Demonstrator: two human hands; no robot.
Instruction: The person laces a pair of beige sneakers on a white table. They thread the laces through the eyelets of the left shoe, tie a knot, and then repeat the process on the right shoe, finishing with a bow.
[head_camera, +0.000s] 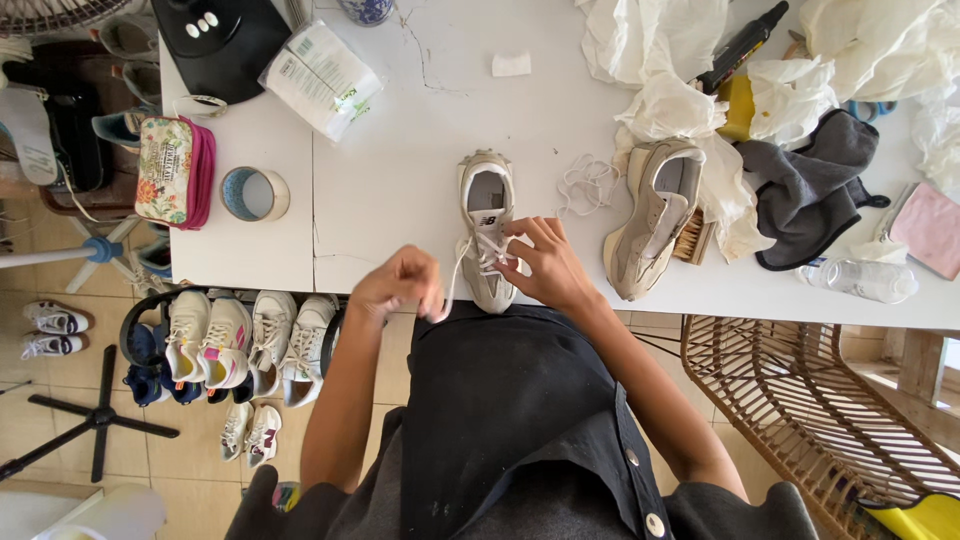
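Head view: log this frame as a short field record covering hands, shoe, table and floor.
left hand: pulling a white lace out to the side
right hand: on the laces of the beige sneaker on the white table
beige sneaker: upright at the table's near edge
second beige sneaker: tipped on its side, unlaced
loose white lace: between the sneakers
floor: rows of sneakers

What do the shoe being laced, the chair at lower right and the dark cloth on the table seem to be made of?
The shoe looks like beige mesh and suede-like panels, matt, with a white woven lace. The chair seems wicker or rattan: open woven brown strands. The dark cloth looks like soft grey fabric, limp and creased.
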